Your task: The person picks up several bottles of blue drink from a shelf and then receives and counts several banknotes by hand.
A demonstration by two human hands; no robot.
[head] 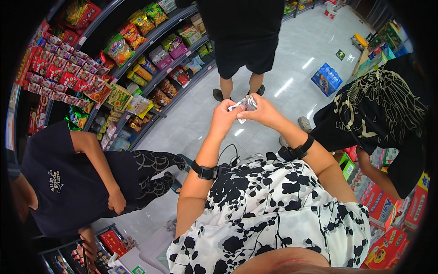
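Note:
In the head view both hands meet in front of me over the tiled floor (191, 137). My left hand (224, 111) has its fingers and thumb closed on one side of a small bundle of folded banknotes (250, 102). My right hand (261, 111) grips the other side, its thumb laid across the notes. A whitish corner sticks out below the fingers; whether it is a note or another slip of paper, I cannot tell. Each forearm wears a black strap with a buckle.
A person in black stands ahead, another in a dark T-shirt at the left, and a third leans in at the right. Snack shelves (150, 44) curve along the left. A blue package (326, 79) stands on the floor; red cartons (379, 205) are stacked at the right. A counter (131, 260) is lower left.

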